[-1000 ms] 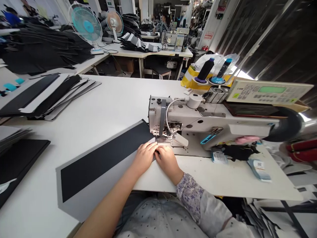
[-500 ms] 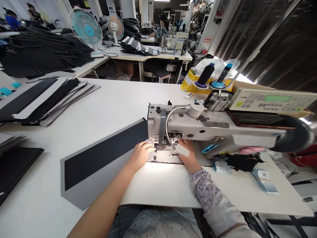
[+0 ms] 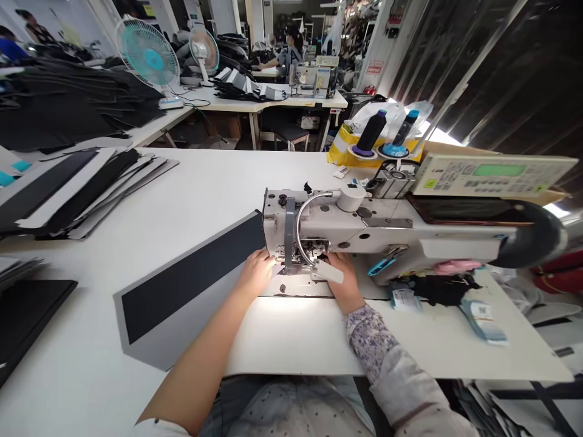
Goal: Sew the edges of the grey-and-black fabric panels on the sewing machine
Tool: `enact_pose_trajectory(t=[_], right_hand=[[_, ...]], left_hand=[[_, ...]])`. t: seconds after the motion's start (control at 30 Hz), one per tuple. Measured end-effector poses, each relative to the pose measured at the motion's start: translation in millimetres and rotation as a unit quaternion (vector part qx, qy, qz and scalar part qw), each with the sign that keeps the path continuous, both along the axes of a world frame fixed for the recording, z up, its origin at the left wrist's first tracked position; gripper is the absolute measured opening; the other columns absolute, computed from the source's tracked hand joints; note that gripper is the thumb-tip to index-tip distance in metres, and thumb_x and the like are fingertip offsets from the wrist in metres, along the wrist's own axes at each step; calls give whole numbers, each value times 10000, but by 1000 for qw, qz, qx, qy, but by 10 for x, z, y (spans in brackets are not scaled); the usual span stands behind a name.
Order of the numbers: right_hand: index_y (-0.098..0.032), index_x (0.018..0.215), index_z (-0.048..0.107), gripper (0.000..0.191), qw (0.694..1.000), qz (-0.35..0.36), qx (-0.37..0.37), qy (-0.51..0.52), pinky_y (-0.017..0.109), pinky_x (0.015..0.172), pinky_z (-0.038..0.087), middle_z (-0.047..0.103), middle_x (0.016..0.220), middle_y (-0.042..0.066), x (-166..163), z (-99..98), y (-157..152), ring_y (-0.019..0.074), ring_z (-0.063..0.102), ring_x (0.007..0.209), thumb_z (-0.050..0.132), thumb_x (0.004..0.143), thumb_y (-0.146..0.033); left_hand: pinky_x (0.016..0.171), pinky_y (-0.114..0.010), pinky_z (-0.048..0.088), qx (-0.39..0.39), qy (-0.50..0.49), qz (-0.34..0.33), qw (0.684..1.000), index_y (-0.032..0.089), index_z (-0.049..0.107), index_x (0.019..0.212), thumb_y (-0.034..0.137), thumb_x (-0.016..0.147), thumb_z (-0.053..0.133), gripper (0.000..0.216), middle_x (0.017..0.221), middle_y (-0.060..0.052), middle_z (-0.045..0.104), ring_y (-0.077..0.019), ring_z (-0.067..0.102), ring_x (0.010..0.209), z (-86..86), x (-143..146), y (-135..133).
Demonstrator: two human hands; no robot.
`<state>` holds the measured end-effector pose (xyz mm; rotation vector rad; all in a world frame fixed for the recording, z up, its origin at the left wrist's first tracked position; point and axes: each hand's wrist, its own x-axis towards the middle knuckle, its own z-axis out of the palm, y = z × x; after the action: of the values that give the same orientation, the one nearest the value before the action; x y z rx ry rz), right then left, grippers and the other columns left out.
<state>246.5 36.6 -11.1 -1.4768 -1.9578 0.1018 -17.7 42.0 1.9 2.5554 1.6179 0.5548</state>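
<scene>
Across most of the view spreads a white table (image 3: 291,346), and on its right half stands the largest thing on it, a sewing machine (image 3: 337,227). Next in size comes the black-and-grey panel (image 3: 195,279), lying flat and aslant on the tabletop to the left of the machine, its far end at the machine's head and its near grey corner partly behind the left forearm. That long tail seems the first risk: if the forearm leans on it, or it drags on the table, the end at the machine could swing out of line. A stack of cut pieces (image 3: 68,188) lies well apart to the left, so a snag there looks unlikely.

Smaller again are the 2 hands. The left hand (image 3: 257,273) is half closed, fingers bent and close together over the panel's end beside the needle area; whether it pinches or only presses, I cannot tell. The right hand (image 3: 345,282) reaches in under the machine's arm, its fingertips hidden, so I cannot tell how far open it is or whether it has hold of anything. With 1 hand on each side of the needle area, a finger could be caught should the machine run; uneven pressure could also pucker or skew the panel.

Smallest is the white lamp head (image 3: 328,271), just in front of the right fingers: it blocks part of the sight line, and a slip there could go unnoticed
</scene>
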Motion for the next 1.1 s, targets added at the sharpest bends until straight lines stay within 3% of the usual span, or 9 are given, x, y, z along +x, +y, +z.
enact_pose_trajectory(t=[0.17,0.27,0.37,0.47,0.67,0.87,1.1], right_hand=[[-141,1178,599,381,998,-48,13,-41,392,835,450,637,1004,125,66,-122,-88,257,566,924,415,846,-111],[-118,1176,598,391,993,-96,0,-64,387,807,448,631,954,128,97,-151,-171,260,559,881,453,814,-113],[-136,1024,663,267,990,-112,-12,-84,385,804,433,619,909,121,101,-130,-211,264,542,864,500,814,-155],[-150,883,683,197,989,-111,-24,-92,376,787,419,598,852,114,94,-102,-202,253,525,830,491,846,-180],[-153,980,677,220,983,-157,-32,-89,344,734,398,594,892,116,83,-74,-212,251,530,859,518,844,-218],[-149,915,677,189,985,-148,-34,-82,323,692,376,600,843,108,85,-63,-239,236,543,813,509,873,-224],[-154,872,652,154,988,-135,-31,-64,311,678,395,604,835,91,102,-94,-211,217,553,774,503,871,-192]], left_hand=[[877,-341,459,6,11,14,1000,230,699,924,18,800,446,352,978,-55,667,-211,575,973,40,39,-50],[883,-371,442,38,25,96,994,215,683,1009,131,871,442,290,1003,-87,653,-236,569,979,33,41,-166],[876,-395,431,49,50,149,986,222,651,1101,236,905,433,294,1054,-106,625,-259,548,995,47,-2,-312],[838,-377,431,20,90,117,989,240,612,1184,263,915,416,334,1058,-105,601,-252,531,973,123,-52,-439],[769,-321,418,-6,134,44,990,305,528,1317,261,937,397,405,971,-82,578,-211,504,859,259,56,-700],[718,-319,419,-18,137,100,985,307,579,1266,247,943,381,383,919,-75,575,-206,496,800,209,254,-872],[764,-346,438,6,106,115,988,248,623,1171,221,926,389,340,962,-90,610,-224,535,868,139,285,-720]])
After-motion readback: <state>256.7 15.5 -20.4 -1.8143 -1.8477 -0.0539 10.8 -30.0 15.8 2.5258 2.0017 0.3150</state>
